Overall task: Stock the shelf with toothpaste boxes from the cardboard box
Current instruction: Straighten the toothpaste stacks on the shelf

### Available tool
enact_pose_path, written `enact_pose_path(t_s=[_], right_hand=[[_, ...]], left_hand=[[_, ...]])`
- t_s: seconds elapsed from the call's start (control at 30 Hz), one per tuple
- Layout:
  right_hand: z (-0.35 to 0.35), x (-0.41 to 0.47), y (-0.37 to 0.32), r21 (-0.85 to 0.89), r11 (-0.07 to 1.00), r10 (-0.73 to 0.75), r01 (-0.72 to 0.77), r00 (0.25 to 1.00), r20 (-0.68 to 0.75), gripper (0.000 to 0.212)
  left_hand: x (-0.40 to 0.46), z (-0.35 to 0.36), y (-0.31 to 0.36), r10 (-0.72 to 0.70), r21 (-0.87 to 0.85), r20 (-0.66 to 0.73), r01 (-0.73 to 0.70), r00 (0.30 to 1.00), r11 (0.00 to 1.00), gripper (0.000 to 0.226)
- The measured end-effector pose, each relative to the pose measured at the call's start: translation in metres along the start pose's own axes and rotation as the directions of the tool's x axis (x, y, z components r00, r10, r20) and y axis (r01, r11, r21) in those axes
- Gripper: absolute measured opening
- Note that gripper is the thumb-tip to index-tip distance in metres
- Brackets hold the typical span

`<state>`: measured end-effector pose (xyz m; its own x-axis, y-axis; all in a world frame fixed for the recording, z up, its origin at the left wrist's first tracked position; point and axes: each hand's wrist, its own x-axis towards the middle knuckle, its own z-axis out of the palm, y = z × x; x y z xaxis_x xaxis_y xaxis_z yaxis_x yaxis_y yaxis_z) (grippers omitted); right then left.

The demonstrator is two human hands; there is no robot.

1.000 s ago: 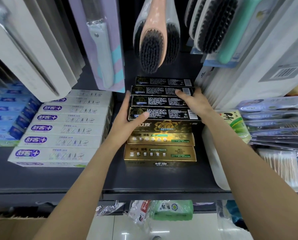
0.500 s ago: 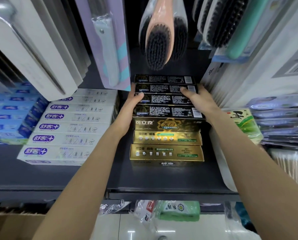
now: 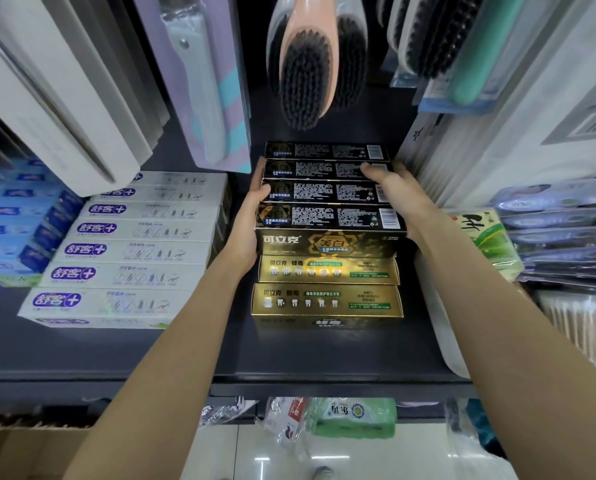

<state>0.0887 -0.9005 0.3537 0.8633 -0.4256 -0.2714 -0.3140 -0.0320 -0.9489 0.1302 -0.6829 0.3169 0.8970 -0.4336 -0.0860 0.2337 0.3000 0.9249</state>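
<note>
A row of black toothpaste boxes (image 3: 327, 192) lies on top of gold toothpaste boxes (image 3: 327, 303) in the middle of the dark shelf (image 3: 324, 362). My left hand (image 3: 251, 220) presses against the left ends of the black boxes, thumb on top of one. My right hand (image 3: 396, 192) clasps their right ends, fingers over a box near the back. Both hands squeeze the black stack between them. A corner of the cardboard box (image 3: 23, 452) shows at the bottom left.
White toothpaste boxes (image 3: 123, 251) fill the shelf to the left, blue ones (image 3: 9, 220) beyond. A black-bristled brush (image 3: 307, 64) hangs above the stack. Packaged items (image 3: 563, 230) crowd the right. A green packet (image 3: 355, 417) hangs below the shelf edge.
My left hand slid from the front black box further back along the stack's left side. My right hand stayed on the right ends. The view moved closer.
</note>
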Motion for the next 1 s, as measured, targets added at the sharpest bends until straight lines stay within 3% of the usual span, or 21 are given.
enact_pose_path(t_s=[0.1, 0.23, 0.37, 0.53, 0.7, 0.83, 0.9, 1.0], right_hand=[[0.000, 0.004, 0.000, -0.017, 1.000, 0.012, -0.012, 0.999, 0.032, 0.065], [0.000, 0.006, -0.001, -0.015, 0.999, 0.036, -0.035, 0.997, 0.072, 0.097], [-0.004, 0.009, 0.003, 0.055, 0.998, 0.039, -0.044, 0.995, 0.091, 0.076], [-0.002, 0.004, 0.001, 0.188, 0.975, 0.081, -0.114, 0.981, 0.175, 0.096], [-0.002, 0.009, 0.004, 0.124, 0.990, 0.058, -0.074, 0.990, 0.128, 0.102], [-0.009, 0.014, 0.010, 0.195, 0.973, 0.091, -0.128, 0.978, 0.188, 0.122], [-0.015, -0.011, 0.002, 0.141, 0.989, 0.028, -0.039, 0.997, 0.075, 0.113], [-0.014, -0.086, -0.008, 0.012, 0.985, -0.167, 0.170, 0.977, -0.134, 0.060]], left_hand=[[0.000, -0.002, -0.003, -0.004, 0.003, -0.010, 0.004, 1.000, 1.000, 0.069], [0.002, 0.001, -0.003, 0.042, -0.002, -0.021, -0.042, 0.999, 0.999, 0.062], [0.002, 0.001, -0.001, 0.043, 0.026, -0.018, -0.042, 0.999, 0.999, 0.058], [0.001, -0.004, 0.001, 0.000, 0.066, 0.024, -0.002, 1.000, 0.998, 0.075], [0.001, -0.002, 0.000, 0.018, 0.024, 0.019, -0.018, 1.000, 1.000, 0.078], [-0.005, 0.005, 0.006, -0.004, 0.042, -0.006, 0.005, 1.000, 0.999, 0.052], [-0.017, 0.011, 0.012, 0.028, 0.051, -0.079, -0.024, 0.996, 0.998, 0.038], [-0.043, 0.001, 0.009, 0.075, 0.147, -0.218, -0.044, 0.973, 0.988, 0.052]])
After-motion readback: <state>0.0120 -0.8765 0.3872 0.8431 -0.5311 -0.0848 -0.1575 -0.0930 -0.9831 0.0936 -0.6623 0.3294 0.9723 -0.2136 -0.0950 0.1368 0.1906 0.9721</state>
